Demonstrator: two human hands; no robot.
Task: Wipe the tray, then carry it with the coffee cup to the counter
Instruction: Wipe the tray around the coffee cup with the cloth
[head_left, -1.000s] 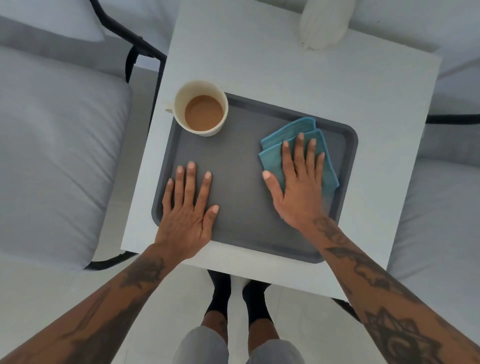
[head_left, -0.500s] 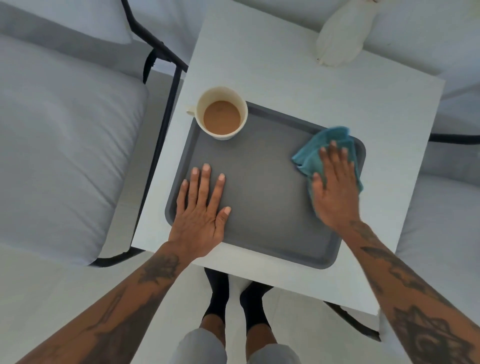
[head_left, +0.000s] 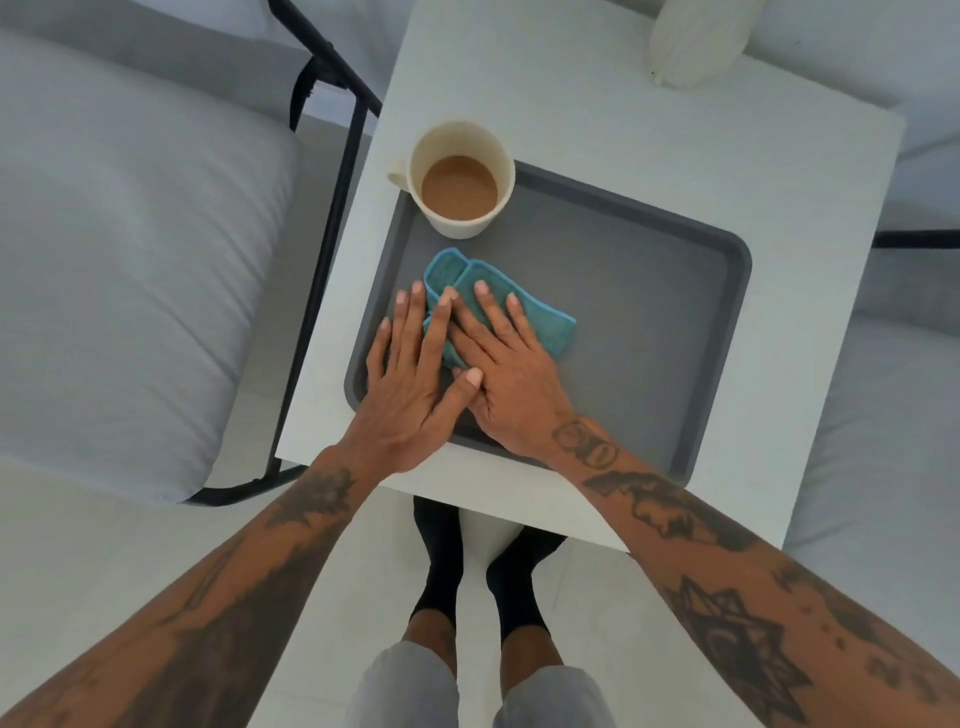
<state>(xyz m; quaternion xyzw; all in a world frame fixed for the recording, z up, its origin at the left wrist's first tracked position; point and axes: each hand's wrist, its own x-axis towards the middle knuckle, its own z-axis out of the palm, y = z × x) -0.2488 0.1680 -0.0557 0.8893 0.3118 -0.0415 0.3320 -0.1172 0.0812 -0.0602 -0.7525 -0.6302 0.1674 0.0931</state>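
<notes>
A dark grey tray (head_left: 639, 332) lies on a small white table (head_left: 571, 104). A cream coffee cup (head_left: 460, 182), holding milky coffee, stands on the tray's far left corner with its handle pointing left. My right hand (head_left: 511, 387) lies flat on a folded blue cloth (head_left: 545, 327), pressing it onto the left part of the tray just below the cup. My left hand (head_left: 408, 384) rests flat on the tray's left side, fingers apart. Its fingers touch the cloth's left edge and its thumb lies over my right hand.
A white ribbed object (head_left: 696, 36) sits at the table's far edge. A grey cushioned seat (head_left: 130, 234) with a black metal frame (head_left: 332, 208) stands to the left, and another grey cushion (head_left: 883, 415) to the right. My feet in black socks (head_left: 488, 561) stand under the table's near edge.
My right hand has slid the blue cloth from the tray's right side across to the left, ending beside and partly under my left hand. The left hand stayed put.
</notes>
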